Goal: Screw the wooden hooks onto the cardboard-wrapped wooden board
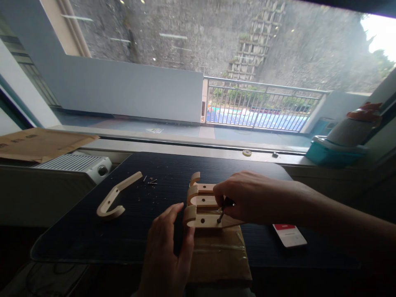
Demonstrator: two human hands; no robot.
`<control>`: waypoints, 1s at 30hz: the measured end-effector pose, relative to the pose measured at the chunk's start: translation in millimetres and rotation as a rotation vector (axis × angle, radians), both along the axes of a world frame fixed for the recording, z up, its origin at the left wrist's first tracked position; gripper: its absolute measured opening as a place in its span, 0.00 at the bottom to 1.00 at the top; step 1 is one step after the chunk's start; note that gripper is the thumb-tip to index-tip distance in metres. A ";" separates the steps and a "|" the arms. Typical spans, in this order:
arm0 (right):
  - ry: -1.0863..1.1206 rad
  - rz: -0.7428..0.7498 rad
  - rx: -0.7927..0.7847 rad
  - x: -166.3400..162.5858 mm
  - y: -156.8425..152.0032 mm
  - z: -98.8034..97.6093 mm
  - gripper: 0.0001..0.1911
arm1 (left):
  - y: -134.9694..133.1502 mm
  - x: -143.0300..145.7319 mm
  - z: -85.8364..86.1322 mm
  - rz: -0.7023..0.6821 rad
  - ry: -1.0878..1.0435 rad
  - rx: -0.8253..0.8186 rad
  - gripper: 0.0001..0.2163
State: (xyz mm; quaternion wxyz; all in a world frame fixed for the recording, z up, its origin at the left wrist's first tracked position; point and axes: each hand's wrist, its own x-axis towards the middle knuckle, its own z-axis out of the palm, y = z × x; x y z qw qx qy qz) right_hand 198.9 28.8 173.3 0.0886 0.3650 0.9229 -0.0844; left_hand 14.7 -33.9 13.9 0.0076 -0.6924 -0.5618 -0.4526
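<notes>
Three pale wooden hooks [202, 206] lie side by side on a brown cardboard packet [216, 251] at the near edge of the dark table [154, 181]. My right hand [247, 198] is closed round a small dark screwdriver [222, 213] whose tip touches the nearest hook. My left hand [168, 243] rests open on the table, its fingertips against the curved end of that hook. A fourth wooden hook [116, 198] lies apart to the left. A few small screws [151, 180] lie beyond it.
A white and red card [289, 235] lies on the table to the right. A white radiator [77, 165] and a cardboard sheet [37, 142] sit at the left. On the windowsill stand a teal and white object [340, 140] and a small yellow ring [246, 153].
</notes>
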 end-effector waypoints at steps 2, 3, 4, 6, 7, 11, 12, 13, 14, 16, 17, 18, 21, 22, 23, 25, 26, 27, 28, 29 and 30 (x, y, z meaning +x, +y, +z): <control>-0.070 0.007 0.002 -1.6 -1.9 4.7 0.07 | -7.6 -0.3 6.4 -0.011 0.069 0.125 0.18; -0.105 0.014 0.007 -2.7 -2.7 7.1 0.07 | -11.5 0.5 9.0 -0.069 0.107 0.160 0.17; -0.129 0.024 0.018 -4.1 -3.4 9.1 0.06 | -14.9 2.3 10.7 -0.154 0.149 0.178 0.16; -0.160 0.042 0.047 -7.0 -4.4 11.3 0.05 | -19.0 8.1 11.4 -0.381 0.291 0.249 0.15; -0.174 0.053 0.060 -8.4 -4.6 11.3 0.05 | -19.5 11.6 10.4 -0.388 0.333 0.237 0.14; -0.168 0.130 0.060 -12.1 -4.4 6.8 0.07 | -14.5 22.0 1.4 -0.318 0.421 0.177 0.15; -0.142 0.151 0.049 -12.4 -3.7 5.5 0.08 | -12.8 22.9 -1.1 -0.310 0.437 0.172 0.16; -0.115 0.167 0.035 -12.4 -2.7 4.5 0.09 | -11.4 23.2 -3.4 -0.305 0.450 0.176 0.16; -0.098 0.168 0.020 -12.0 -1.3 3.7 0.09 | -10.1 23.0 -5.4 -0.299 0.464 0.181 0.17; -0.086 0.127 -0.006 -10.4 2.7 2.5 0.09 | -8.3 22.3 -8.8 -0.288 0.494 0.194 0.19; -0.079 0.085 -0.018 -9.2 5.2 1.9 0.08 | -7.6 21.8 -10.2 -0.286 0.508 0.206 0.20; -0.073 0.034 -0.035 -7.7 7.7 1.1 0.08 | -6.9 21.4 -11.5 -0.286 0.523 0.220 0.20; -0.023 -0.096 -0.091 -3.6 14.2 -1.6 0.08 | -4.9 20.2 -14.7 -0.294 0.570 0.264 0.23; -0.013 -0.122 -0.099 -2.8 15.4 -2.0 0.08 | -4.3 19.9 -15.4 -0.294 0.581 0.271 0.24; -0.016 -0.135 -0.099 -2.4 15.9 -2.0 0.08 | -3.8 19.6 -15.9 -0.295 0.590 0.273 0.25; -0.041 -0.133 -0.060 -2.7 14.8 0.1 0.10 | -3.3 19.1 -16.2 -0.306 0.600 0.274 0.26; -0.061 -0.120 -0.028 -3.2 13.5 2.0 0.10 | -3.4 19.0 -15.9 -0.307 0.594 0.270 0.27; -0.081 -0.101 0.002 -3.7 11.8 4.2 0.11 | -3.6 19.0 -15.4 -0.308 0.591 0.264 0.27; -0.093 -0.077 0.023 -4.2 10.0 6.4 0.11 | -4.0 19.0 -14.8 -0.308 0.587 0.260 0.27; -0.097 -0.049 0.031 -4.6 8.1 8.4 0.12 | -4.4 18.9 -14.2 -0.309 0.587 0.254 0.26; -0.095 -0.020 0.030 -4.9 6.4 10.0 0.12 | -4.9 18.8 -13.8 -0.312 0.588 0.248 0.26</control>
